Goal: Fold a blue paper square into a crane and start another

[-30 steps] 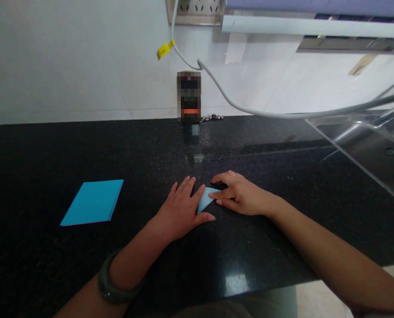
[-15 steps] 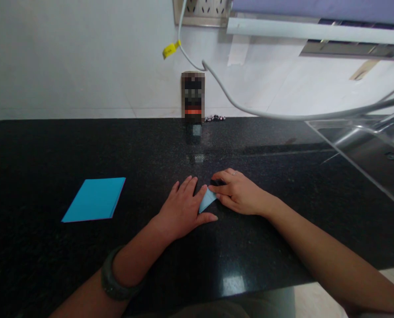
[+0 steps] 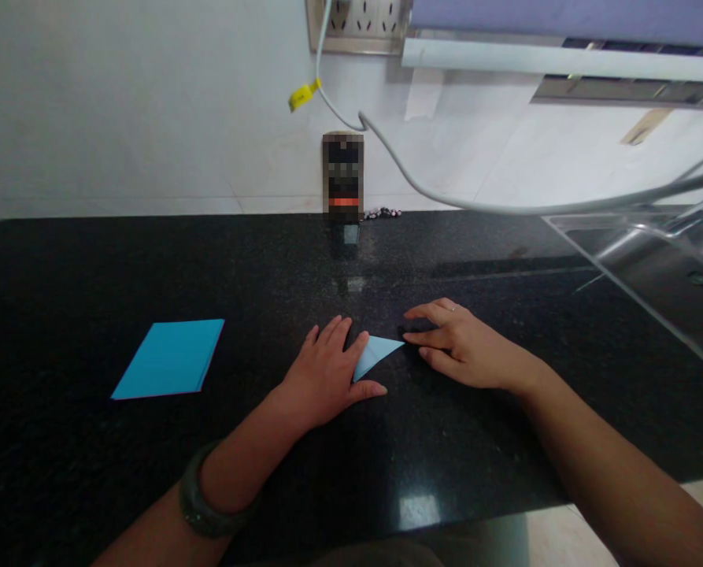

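A small folded piece of pale blue paper (image 3: 375,353) lies on the black countertop, its pointed tip toward the right. My left hand (image 3: 327,370) rests flat on the paper's left part with fingers spread and thumb apart, hiding that part. Just off the tip, my right hand (image 3: 463,346) has its fingers loosely stretched out and holds nothing; the index fingertip is at or very near the point of the paper. To the left lies a stack of bright blue square paper (image 3: 171,358).
A phone-like device (image 3: 343,177), its screen blurred, leans on the wall with a beaded strand (image 3: 382,213) beside it. A grey cable (image 3: 410,173) hangs across the wall below a socket panel (image 3: 357,39). At the right is a metal sink (image 3: 675,268).
My right hand has slid rightward along the folded paper to its tip, uncovering the pointed end. My left hand stays in place on the paper.
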`<state>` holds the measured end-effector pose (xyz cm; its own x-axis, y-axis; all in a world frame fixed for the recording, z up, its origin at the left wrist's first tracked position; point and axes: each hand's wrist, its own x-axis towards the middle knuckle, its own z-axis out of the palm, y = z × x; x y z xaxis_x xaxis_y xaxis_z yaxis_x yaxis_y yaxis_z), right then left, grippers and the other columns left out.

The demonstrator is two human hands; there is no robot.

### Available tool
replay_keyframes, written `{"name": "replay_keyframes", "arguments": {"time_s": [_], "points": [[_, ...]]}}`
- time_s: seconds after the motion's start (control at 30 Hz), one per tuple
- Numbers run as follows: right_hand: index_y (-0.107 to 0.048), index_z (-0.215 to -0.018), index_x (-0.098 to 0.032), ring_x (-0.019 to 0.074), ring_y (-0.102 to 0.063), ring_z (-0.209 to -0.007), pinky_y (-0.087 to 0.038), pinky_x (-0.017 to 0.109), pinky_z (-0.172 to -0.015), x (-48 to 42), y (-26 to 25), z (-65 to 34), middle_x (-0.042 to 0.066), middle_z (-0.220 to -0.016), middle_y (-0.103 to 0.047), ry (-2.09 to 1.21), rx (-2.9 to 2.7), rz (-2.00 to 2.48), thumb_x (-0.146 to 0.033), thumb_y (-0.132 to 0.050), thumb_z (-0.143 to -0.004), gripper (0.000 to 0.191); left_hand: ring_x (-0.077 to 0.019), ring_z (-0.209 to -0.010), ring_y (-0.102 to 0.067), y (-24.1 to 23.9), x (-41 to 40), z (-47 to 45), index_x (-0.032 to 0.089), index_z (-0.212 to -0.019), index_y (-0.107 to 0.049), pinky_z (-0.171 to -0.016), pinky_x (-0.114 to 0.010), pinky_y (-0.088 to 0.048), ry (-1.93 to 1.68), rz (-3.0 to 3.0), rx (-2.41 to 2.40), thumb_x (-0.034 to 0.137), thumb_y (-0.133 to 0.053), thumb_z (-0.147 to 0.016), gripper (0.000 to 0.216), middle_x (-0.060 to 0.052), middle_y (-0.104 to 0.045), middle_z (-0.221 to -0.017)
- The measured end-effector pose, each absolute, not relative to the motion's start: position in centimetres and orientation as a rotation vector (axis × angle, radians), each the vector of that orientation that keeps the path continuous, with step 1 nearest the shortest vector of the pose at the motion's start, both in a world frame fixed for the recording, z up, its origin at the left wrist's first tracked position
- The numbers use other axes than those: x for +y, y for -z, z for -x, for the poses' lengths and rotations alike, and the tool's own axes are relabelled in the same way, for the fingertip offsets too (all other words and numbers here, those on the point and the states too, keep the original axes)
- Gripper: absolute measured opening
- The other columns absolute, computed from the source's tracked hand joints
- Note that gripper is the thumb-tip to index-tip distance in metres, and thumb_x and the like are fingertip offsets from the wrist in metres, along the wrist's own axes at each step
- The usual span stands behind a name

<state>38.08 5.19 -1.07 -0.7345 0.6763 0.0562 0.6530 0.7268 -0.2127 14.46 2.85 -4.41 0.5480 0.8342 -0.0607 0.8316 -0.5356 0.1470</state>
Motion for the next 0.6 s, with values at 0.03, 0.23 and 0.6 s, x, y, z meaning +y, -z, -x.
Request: {"name": "replay_keyframes", "arguments": {"time_s": [0.03, 0.23, 0.6], "points": [[-0.062, -0.114, -0.019, 0.0261, -0.046, -0.107, -0.037, 0.046, -0.091, 5.3, 1.2, -37.8, 0.014, -0.121, -0.051, -0.252, -2.776, 1.07, -0.024, -0.049, -0.083, 0.034, -0.0358, -0.13, -0.028, 4.4, 2.8, -14.5, 0.015, -0.133, -0.04, -0.101, -0.055, -0.026, -0.026, -2.624, 1.419, 0.068, -0.033, -0.076, 0.078, -0.023, -0.035, -0.139], [-0.053, -0.124, -0.018, 0.0301, -0.043, -0.112, -0.038, 0.05, -0.089, 5.0, 2.7, -36.3, 0.017, -0.128, -0.047, -0.185, -2.859, 1.051, -0.034, -0.047, -0.085, 0.043, -0.0358, -0.131, -0.027, 4.4, 2.8, -14.4, 0.014, -0.132, -0.04, -0.101, -0.055, -0.026, -0.024, -2.632, 1.425, 0.069, -0.033, -0.076, 0.079, -0.023, -0.035, -0.139], [-0.051, -0.127, -0.017, 0.0337, -0.034, -0.124, -0.032, 0.054, -0.096, 4.4, 2.1, -35.8, 0.018, -0.136, -0.04, -0.231, -2.878, 0.924, -0.045, -0.051, -0.082, 0.052, -0.0359, -0.134, -0.019, 4.8, 2.4, -14.3, 0.012, -0.138, -0.03, -0.104, -0.053, -0.019, 0.03, -2.651, 1.416, 0.077, -0.035, -0.068, 0.096, -0.024, -0.025, -0.144]]}}
